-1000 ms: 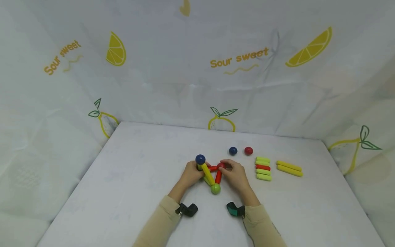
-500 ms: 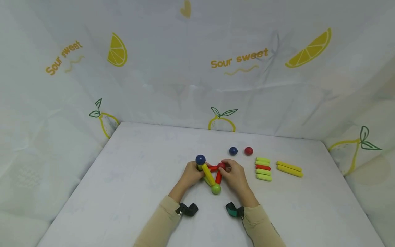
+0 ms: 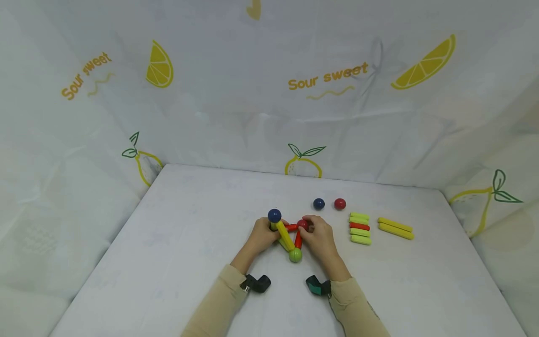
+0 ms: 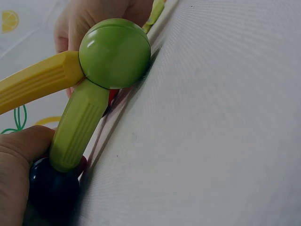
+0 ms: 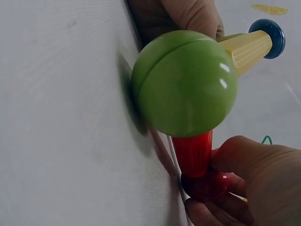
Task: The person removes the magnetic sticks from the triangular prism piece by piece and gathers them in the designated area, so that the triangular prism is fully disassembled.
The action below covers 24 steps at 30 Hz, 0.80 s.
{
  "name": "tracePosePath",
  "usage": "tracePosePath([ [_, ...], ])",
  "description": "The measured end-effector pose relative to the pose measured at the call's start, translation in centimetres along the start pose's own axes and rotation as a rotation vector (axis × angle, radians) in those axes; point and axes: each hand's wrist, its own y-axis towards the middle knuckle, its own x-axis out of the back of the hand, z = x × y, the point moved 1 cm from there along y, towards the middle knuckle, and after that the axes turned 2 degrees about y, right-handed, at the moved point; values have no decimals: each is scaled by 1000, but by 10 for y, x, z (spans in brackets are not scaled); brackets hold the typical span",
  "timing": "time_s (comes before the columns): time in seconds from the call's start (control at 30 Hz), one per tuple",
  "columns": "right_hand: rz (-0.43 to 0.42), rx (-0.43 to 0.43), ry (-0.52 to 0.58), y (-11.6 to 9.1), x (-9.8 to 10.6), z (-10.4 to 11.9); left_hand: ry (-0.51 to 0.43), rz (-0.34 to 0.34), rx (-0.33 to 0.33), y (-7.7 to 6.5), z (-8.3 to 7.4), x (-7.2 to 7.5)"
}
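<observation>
On the counter (image 3: 189, 224), our left hand (image 3: 262, 235) grips a dark ball (image 4: 54, 186), right hand (image 3: 318, 234) a red ball (image 5: 207, 185); our triangle (image 3: 298, 240) looks joined, spare rods (image 3: 360, 226) and balls (image 3: 318, 203) unused.

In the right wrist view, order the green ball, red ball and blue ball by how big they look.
1. Green ball, clearly largest
2. Red ball, partly hidden
3. Blue ball, partly hidden

Green sits nearest, so actual sizes are unsure.
</observation>
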Motion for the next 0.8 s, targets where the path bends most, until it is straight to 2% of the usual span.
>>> tracePosePath([
  [0.23, -142, -17, -24, 3, 4, -9, -15, 4, 46, -3, 1, 2],
  [0.4, -194, -38, 79, 3, 6, -13, -14, 7, 36, -4, 1, 2],
  [0.57, -243, -148, 218, 7, 13, -23, -28, 15, 33, -4, 1, 2],
  [0.8, -291, -294, 275, 18, 27, -37, -8, 17, 26, -2, 3, 1],
])
